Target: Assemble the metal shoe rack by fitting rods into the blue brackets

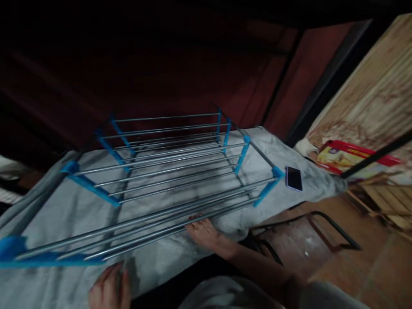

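Observation:
A drying rack of grey metal rods with blue plastic brackets (95, 191) stretches over a light grey cloth (180, 253). My right hand (204, 231) is closed at the rack's near rods, its fingers curled around the nearest one. At the bottom left, my left hand (111, 289) is just below the near blue end bracket (64, 260). Its fingers are curled, with the thumb close to them. Whatever lies between them, if anything, is too blurred and dark to make out.
A phone (294, 178) lies on the cloth right of the rack. Farther right are a red and yellow box (350, 156) and wooden slats (389, 199). A dark metal frame (334, 227) stands on the tiled floor. Behind the rack is a dark red surface (180, 73).

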The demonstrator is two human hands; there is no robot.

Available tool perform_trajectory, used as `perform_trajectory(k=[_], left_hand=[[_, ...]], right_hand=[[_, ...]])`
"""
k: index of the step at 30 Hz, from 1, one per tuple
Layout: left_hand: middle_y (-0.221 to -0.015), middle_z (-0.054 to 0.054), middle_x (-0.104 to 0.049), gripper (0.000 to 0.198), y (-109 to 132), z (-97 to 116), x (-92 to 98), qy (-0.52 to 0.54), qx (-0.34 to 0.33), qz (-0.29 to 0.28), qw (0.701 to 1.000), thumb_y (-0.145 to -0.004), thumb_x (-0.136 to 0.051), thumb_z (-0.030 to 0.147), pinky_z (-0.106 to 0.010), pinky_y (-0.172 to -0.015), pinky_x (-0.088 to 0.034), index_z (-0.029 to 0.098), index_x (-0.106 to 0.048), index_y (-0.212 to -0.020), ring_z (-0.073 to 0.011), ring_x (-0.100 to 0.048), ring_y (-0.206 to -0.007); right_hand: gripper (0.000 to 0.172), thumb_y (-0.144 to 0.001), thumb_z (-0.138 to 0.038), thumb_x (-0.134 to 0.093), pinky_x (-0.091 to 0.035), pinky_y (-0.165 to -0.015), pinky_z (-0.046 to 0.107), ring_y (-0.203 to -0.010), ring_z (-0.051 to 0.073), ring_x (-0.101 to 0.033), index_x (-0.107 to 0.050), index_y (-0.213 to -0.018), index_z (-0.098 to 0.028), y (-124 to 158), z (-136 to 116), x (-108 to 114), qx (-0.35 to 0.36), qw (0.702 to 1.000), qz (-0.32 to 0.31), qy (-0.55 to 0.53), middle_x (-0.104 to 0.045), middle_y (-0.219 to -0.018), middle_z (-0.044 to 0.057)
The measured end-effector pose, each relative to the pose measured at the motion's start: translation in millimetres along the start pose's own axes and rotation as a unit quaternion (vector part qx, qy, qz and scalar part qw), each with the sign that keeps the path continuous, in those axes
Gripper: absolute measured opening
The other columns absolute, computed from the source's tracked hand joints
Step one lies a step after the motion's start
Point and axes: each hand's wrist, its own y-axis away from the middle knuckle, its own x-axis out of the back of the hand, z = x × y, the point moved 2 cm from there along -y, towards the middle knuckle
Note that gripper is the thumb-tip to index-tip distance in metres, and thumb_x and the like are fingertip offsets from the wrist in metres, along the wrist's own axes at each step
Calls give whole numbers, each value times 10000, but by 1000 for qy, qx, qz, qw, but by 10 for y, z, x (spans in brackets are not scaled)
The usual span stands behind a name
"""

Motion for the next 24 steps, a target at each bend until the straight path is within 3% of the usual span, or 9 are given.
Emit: perform_trajectory(k=[3,7,12,15,17,19,21,24], left_hand=[[-1208,-150,-613,397,-223,445,-296,-17,-155,-66,986,-976,-397,366,-495,-979,-433,197,-487,-1324,-307,-564,-1122],[-1172,-112,-679,407,-584,835,-677,-36,-248,-105,962,-996,-341,384,-429,-934,-461,185,-562,-1274,-275,-621,-1071],[-1008,-85,-745,436,-734,812,-903,-29,-254,-166,952,-1010,-280,332,-368,-781,-525,175,-649,-1179,-234,-697,-863],[-1076,-74,-739,420,-695,759,-917,-8,-261,-178,949,-1000,-304,310,-357,-811,-531,197,-635,-1234,-226,-701,-900],[-1139,-67,-722,411,-659,744,-913,2,-265,-175,948,-990,-332,295,-352,-851,-524,215,-608,-1284,-221,-691,-962],[-1164,-65,-713,416,-637,737,-917,3,-261,-173,950,-983,-340,280,-350,-881,-514,224,-593,-1309,-219,-680,-1002],[-1150,-62,-719,423,-638,731,-932,-5,-255,-171,952,-982,-330,274,-347,-865,-517,229,-601,-1304,-218,-686,-979],[-1087,-60,-741,426,-669,724,-957,-17,-253,-178,951,-983,-324,283,-345,-813,-529,233,-626,-1279,-221,-705,-900]], right_hand=[[289,-962,-174,-461,-466,-962,368,-1119,220,-587,-529,-1242,-206,96,115,74,-3,999,39,11,-593,-1296,94],[265,-943,-166,-488,-468,-946,391,-1082,241,-589,-553,-1198,-187,146,223,119,-20,997,72,18,-609,-1238,104],[269,-915,-151,-515,-448,-964,390,-1049,233,-577,-574,-1176,-186,271,317,131,-31,994,100,9,-608,-1222,87],[338,-922,-150,-487,-427,-979,380,-1082,223,-549,-554,-1248,-215,519,385,128,-29,982,181,-42,-600,-1218,75],[308,-913,-147,-477,-439,-944,376,-1047,220,-556,-590,-1188,-228,751,495,122,-74,949,282,-123,-613,-1156,70],[219,-909,-171,-472,-456,-893,367,-987,215,-564,-615,-1062,-235,989,676,104,-152,896,369,-194,-616,-1059,59],[156,-915,-202,-447,-461,-851,370,-935,215,-555,-583,-987,-229,1190,904,92,-232,844,429,-223,-584,-968,51],[158,-905,-228,-424,-444,-878,410,-957,226,-519,-510,-1037,-218,1372,1255,103,-317,785,486,-218,-530,-979,57]])
